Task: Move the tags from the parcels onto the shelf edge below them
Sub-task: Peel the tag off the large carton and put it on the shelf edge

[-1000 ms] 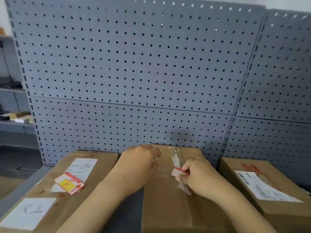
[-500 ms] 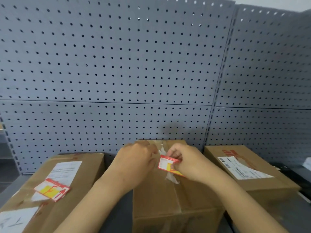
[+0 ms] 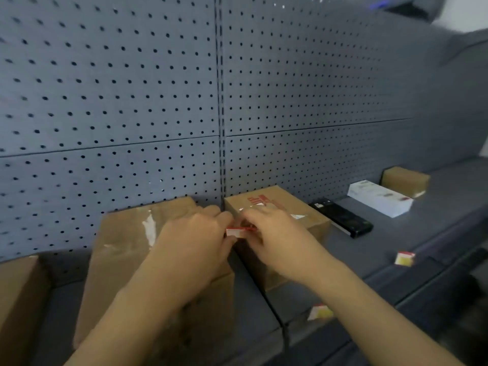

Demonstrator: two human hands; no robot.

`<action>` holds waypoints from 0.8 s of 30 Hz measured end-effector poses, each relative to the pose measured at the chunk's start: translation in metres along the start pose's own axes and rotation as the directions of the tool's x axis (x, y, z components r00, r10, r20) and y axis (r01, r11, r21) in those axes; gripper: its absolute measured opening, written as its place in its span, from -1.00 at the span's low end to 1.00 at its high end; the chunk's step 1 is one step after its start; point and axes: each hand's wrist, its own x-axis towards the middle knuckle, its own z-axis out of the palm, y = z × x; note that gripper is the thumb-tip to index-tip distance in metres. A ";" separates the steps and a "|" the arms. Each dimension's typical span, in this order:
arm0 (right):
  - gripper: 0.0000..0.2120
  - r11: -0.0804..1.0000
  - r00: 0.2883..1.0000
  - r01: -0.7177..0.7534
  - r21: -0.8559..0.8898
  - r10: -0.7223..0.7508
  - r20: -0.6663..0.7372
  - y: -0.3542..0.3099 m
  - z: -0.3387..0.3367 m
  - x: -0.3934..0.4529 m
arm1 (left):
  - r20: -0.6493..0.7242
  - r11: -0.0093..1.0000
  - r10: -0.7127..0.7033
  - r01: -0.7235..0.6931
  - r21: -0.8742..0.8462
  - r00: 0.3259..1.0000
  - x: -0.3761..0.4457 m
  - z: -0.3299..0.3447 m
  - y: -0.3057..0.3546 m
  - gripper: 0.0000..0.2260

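Between the two hands, a red-and-white tag (image 3: 239, 231) was pinched by the left hand (image 3: 196, 243) and the right hand (image 3: 274, 233), fingers closed on its ends. Under the left hand sat a taped parcel (image 3: 126, 249); beyond the right, another parcel (image 3: 285, 207).

Held tag: you have a small red-and-white paper tag (image 3: 239, 231) edge-on, pinched above the gap between two parcels.
Left parcel: your brown cardboard box (image 3: 137, 249) has torn white tape on top.
Right parcel: your brown cardboard box (image 3: 285, 207) carries red print.
Shelf tags: two red-white-yellow tags (image 3: 404, 259) (image 3: 320, 312) sit near your grey shelf edge (image 3: 412, 291).
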 end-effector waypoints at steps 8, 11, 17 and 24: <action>-0.85 0.973 0.975 -0.220 -0.074 0.218 -0.036 0.103 -0.070 -0.106 | 0.091 0.991 0.128 -0.124 -0.046 0.988 0.050 0.040 0.130 -0.72; -0.84 0.948 0.952 -0.307 -0.085 0.306 -0.024 0.144 -0.098 -0.156 | 0.109 0.978 0.183 -0.169 -0.124 0.977 0.066 0.061 0.191 -0.75; -0.81 0.900 0.907 -0.418 -0.126 0.422 0.000 0.218 -0.132 -0.227 | 0.153 0.945 0.278 -0.241 -0.222 0.948 0.096 0.103 0.298 -0.73; -0.83 0.856 0.867 -0.493 -0.155 0.498 -0.008 0.302 -0.144 -0.268 | 0.168 0.917 0.329 -0.272 -0.291 0.929 0.143 0.157 0.376 -0.75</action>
